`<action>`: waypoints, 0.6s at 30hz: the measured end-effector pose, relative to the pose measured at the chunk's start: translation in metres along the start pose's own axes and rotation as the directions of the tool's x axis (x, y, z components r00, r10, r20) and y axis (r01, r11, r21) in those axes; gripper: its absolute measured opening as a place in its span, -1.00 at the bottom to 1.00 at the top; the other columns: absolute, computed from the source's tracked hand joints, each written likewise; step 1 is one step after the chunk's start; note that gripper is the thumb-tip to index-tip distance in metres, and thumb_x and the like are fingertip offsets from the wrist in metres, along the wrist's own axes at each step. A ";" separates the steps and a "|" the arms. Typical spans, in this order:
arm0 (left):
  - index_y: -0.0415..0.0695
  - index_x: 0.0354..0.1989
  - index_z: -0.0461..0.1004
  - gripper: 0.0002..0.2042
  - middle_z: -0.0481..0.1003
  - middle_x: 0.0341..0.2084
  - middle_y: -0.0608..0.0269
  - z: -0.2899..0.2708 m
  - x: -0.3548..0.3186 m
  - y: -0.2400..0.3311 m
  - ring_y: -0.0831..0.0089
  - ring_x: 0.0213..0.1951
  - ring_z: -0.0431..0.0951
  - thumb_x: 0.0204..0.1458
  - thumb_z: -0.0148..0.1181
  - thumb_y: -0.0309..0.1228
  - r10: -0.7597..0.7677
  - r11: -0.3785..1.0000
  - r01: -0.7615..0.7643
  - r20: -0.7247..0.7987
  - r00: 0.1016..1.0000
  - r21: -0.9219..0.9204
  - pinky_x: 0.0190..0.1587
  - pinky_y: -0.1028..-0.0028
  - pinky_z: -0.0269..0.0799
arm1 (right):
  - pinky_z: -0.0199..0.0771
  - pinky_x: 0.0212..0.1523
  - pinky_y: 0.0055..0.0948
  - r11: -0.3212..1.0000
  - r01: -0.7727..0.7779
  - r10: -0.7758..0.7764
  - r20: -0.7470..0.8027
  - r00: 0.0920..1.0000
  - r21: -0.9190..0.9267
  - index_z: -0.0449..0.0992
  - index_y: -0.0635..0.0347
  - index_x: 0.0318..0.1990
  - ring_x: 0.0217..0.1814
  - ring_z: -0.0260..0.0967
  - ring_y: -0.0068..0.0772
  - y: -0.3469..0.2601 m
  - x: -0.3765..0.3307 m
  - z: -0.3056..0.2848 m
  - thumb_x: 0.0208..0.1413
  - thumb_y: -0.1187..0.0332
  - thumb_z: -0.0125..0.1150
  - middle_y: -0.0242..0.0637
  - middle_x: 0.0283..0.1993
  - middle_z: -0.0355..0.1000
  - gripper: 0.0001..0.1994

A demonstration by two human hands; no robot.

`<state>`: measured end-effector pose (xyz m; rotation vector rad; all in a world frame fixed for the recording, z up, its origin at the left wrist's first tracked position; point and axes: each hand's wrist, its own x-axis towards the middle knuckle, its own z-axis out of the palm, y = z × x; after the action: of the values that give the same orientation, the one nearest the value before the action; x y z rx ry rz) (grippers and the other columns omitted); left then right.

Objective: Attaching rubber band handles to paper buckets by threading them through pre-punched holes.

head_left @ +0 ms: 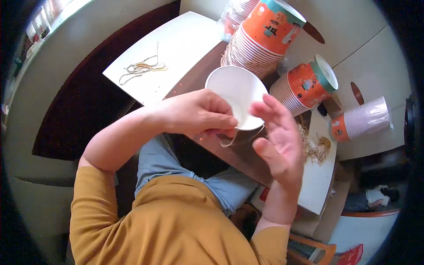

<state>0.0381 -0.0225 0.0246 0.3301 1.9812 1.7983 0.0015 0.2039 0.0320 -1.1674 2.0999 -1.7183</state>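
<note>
A white-lined paper bucket (234,84) is tilted so that its open mouth faces me, above the brown middle strip of the table. My left hand (198,112) is closed in a pinch at its near rim. From those fingertips a thin cord (229,142) hangs in a short curve, and the bucket's outer side is mostly hidden. Right of the rim, my right hand (280,139) has its fingers and thumb apart with nothing held. A short cord end (257,133) shows just below the rim, between both hands.
Tall nested stacks of orange-and-teal paper buckets (274,26) stand at the back, with another stack (304,84) beside them. Farther right, a plastic-wrapped stack (364,119) leans over. Loose cords (143,67) lie on the white table (190,35); a tangled cord bundle (318,148) sits at the right.
</note>
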 end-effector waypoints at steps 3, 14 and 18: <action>-0.17 -0.43 0.53 -0.72 0.40 -0.67 0.46 0.003 0.010 0.002 0.71 -0.63 0.34 0.17 0.05 -0.22 -0.043 0.996 0.048 0.059 0.997 -0.081 -0.61 0.63 0.25 | 0.32 0.11 -0.42 0.910 -0.178 0.155 0.093 0.984 0.373 0.02 0.35 0.28 0.07 0.31 -0.39 -0.001 0.012 0.030 0.02 0.39 0.33 -0.16 0.08 0.26 -0.27; -0.38 -0.12 0.46 -0.54 0.53 -0.44 0.08 0.001 0.009 -0.004 0.43 -0.47 0.53 0.23 -0.10 -0.13 -0.119 0.852 0.182 0.157 0.980 -0.491 -0.38 0.51 0.46 | 0.44 -0.19 -0.61 0.926 -0.331 0.350 -0.085 0.933 0.180 0.55 0.33 -0.20 -0.23 0.43 -0.64 0.005 0.002 0.017 0.09 0.42 0.26 -0.36 -0.32 0.53 -0.83; -0.40 -0.11 0.46 -0.57 0.54 -0.41 0.04 -0.001 0.003 -0.013 0.42 -0.48 0.54 0.22 -0.05 -0.17 -0.151 0.795 0.206 0.142 0.978 -0.571 -0.36 0.49 0.48 | 0.36 -0.32 -0.64 0.983 -0.175 0.158 -0.238 0.958 -0.055 0.58 0.29 -0.33 -0.37 0.37 -0.67 0.013 -0.002 0.005 0.03 0.48 0.29 -0.38 -0.41 0.49 -0.92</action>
<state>0.0367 -0.0233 0.0117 0.0176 1.2515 2.1057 0.0001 0.2019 0.0178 -0.8106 2.3411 -1.7860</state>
